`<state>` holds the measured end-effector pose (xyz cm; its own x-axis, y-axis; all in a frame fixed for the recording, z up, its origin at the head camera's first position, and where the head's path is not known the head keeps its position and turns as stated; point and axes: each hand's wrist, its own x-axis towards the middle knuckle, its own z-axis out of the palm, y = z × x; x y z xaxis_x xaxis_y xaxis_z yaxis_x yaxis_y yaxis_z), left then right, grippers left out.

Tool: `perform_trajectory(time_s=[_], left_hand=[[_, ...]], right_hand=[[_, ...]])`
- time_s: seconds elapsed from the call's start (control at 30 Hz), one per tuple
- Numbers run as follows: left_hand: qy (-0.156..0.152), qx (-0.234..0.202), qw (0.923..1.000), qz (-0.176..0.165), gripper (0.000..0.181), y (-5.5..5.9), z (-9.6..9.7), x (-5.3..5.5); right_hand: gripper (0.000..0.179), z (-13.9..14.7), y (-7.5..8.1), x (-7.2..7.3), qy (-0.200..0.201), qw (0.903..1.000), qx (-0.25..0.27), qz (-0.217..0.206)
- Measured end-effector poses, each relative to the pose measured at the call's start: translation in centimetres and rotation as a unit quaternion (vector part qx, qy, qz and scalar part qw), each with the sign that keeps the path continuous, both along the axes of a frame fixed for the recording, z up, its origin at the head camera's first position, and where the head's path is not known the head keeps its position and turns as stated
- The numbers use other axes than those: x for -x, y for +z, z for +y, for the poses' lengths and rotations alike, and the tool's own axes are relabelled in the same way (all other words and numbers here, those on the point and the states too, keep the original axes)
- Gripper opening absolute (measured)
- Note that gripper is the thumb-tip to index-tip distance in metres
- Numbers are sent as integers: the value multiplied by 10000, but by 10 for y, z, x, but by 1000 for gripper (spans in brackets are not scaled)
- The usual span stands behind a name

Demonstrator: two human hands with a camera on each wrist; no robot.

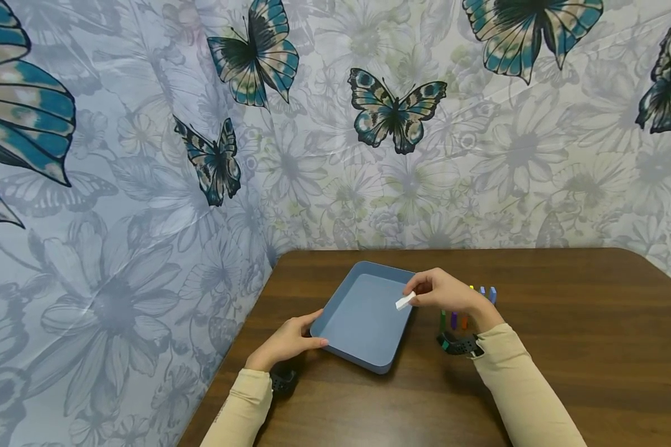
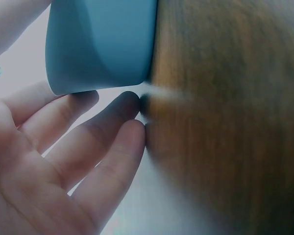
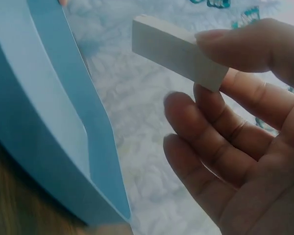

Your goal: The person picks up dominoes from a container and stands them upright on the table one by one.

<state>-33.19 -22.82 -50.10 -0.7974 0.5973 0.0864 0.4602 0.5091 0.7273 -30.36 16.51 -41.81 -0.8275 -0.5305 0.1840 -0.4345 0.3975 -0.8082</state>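
A shallow blue-grey rectangular tray point(image 1: 358, 316) lies at an angle on the wooden table, with nothing inside it. My left hand point(image 1: 286, 341) grips its near left corner, thumb at the rim and fingers along the outer wall. Over the tray's right edge, my right hand point(image 1: 442, 292) pinches a small white rectangular block point(image 3: 166, 49) between thumb and fingers. One end of the block sticks out toward the tray's inside. In the right wrist view, the other fingers curl loosely below the block.
Several small coloured blocks stand right of the tray, partly hidden behind the right hand and wrist, among them a blue block point(image 1: 492, 295), a purple block point(image 1: 454, 320) and a green block point(image 1: 443, 321). A butterfly-patterned cloth point(image 1: 335, 186) hangs behind and left of the table point(image 1: 593, 347).
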Motion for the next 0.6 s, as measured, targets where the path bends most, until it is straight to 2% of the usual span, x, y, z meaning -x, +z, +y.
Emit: perform_trajectory(time_s=[0.23,0.4,0.6], left_hand=[[21,41,10000,-24,81,0,0,0],[6,27,10000,2,82,0,0,0],[3,-9,10000,-64,83,1,0,-2]], right_hand=[[22,31,-2,-6,-47,9990,434,39],[19,53,-1,-13,-208,9991,361,77],[15,76,0,-23,-581,9978,115,293]])
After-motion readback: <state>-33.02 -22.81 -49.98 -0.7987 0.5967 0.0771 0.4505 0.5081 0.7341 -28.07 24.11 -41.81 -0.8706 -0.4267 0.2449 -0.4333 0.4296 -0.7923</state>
